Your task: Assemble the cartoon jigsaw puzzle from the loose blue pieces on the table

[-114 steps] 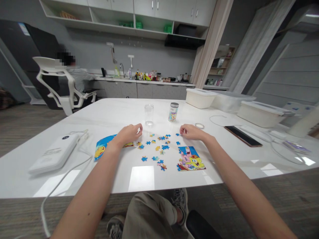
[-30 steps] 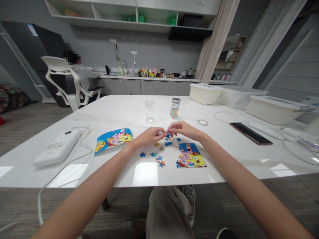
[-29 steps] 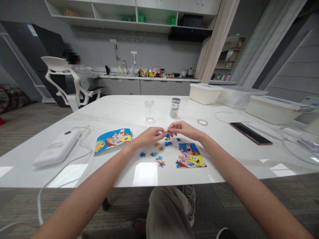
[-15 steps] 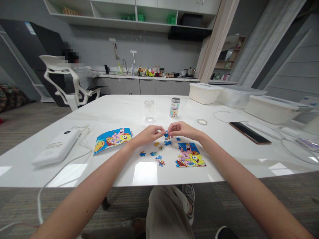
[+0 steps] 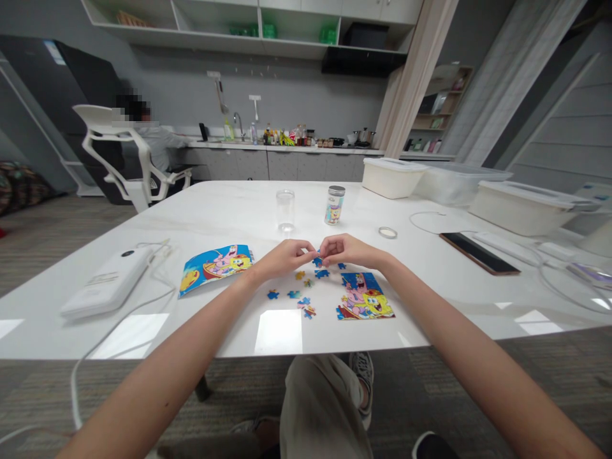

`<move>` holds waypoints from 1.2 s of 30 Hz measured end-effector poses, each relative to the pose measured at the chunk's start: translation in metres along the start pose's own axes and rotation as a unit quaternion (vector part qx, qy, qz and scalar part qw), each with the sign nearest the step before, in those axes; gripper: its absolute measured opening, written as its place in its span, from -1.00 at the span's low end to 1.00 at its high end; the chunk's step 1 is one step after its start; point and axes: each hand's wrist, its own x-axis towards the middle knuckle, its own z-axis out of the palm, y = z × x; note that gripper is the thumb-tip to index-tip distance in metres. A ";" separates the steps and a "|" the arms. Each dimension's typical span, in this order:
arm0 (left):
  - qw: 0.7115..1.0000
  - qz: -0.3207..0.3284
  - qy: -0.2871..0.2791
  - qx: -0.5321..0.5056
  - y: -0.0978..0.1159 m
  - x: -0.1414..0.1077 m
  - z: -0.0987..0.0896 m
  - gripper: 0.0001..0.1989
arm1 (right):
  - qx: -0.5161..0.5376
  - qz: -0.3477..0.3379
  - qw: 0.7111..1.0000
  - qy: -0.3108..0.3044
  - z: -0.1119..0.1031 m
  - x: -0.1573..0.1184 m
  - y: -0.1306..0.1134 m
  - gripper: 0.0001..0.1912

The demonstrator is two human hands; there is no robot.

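My left hand (image 5: 284,258) and my right hand (image 5: 347,250) meet above the white table (image 5: 215,217), fingertips pinched close together. Just under them lies a small blue puzzle piece (image 5: 317,261); whether either hand holds a piece is too small to tell. Other loose jigsaw pieces (image 5: 321,273) are scattered below my hands. To the right, below my right hand, lies a partly or fully joined cartoon jigsaw (image 5: 364,296). Left of my left hand rests a printed picture card (image 5: 216,269) of the same cartoon.
A white power bank (image 5: 108,282) with a cable lies at the left. A clear glass (image 5: 285,210), a small jar (image 5: 335,205) and a thin ring (image 5: 387,233) stand beyond my hands. A dark phone (image 5: 478,253) and plastic boxes (image 5: 521,207) sit at the right. A seated person (image 5: 153,143) is at the far counter.
Since the earliest frame my hands have come together from apart, and the picture card is uncovered. Over the last second they stay pinched over the pieces, and the view shifts slightly.
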 end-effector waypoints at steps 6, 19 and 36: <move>1.000 -0.012 -0.003 -0.010 -0.001 0.000 0.000 -0.70 | 0.004 -0.015 1.000 0.000 -0.002 0.001 0.003 -0.79; 0.999 -0.026 -0.022 -0.024 -0.001 0.000 -0.002 -0.80 | -0.018 -0.039 0.999 0.003 -0.005 0.002 0.004 -0.82; 0.999 -0.022 -0.030 -0.029 -0.003 -0.001 -0.001 -0.79 | -0.014 -0.058 0.998 -0.007 -0.006 0.002 0.005 -0.81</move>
